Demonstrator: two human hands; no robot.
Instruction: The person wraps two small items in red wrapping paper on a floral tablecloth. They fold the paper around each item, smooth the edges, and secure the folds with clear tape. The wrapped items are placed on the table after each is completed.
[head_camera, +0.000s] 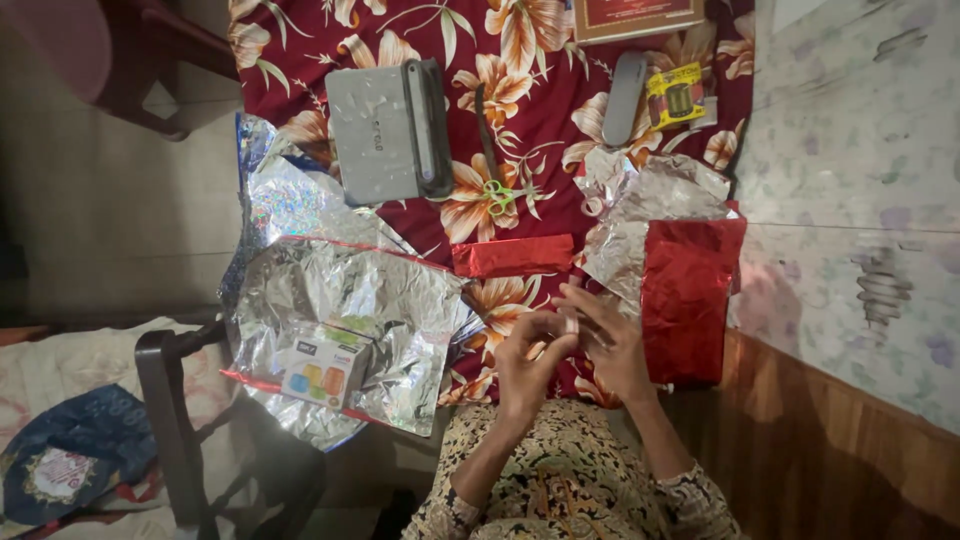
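Both hands meet low at the table's near edge; left hand (528, 352) and right hand (610, 345) pinch a small pale strip (571, 325) between fingertips, likely tape, though too small to be sure; neither hand is open. Strip sits above the floral red tablecloth (520, 60), between a crumpled silver foil sheet (340, 290) and a red foil sheet (688, 300). Small printed box (322, 372) lies on the silver foil, near the table's overhang; judged risk: a nudge of the foil could slide box and sheet off toward the chair (170, 400). Strip could fold onto itself or stick to fingers if pulled unevenly. Green-handled scissors (497, 195) lie well apart, a folded red foil strip (513, 255) nearer.
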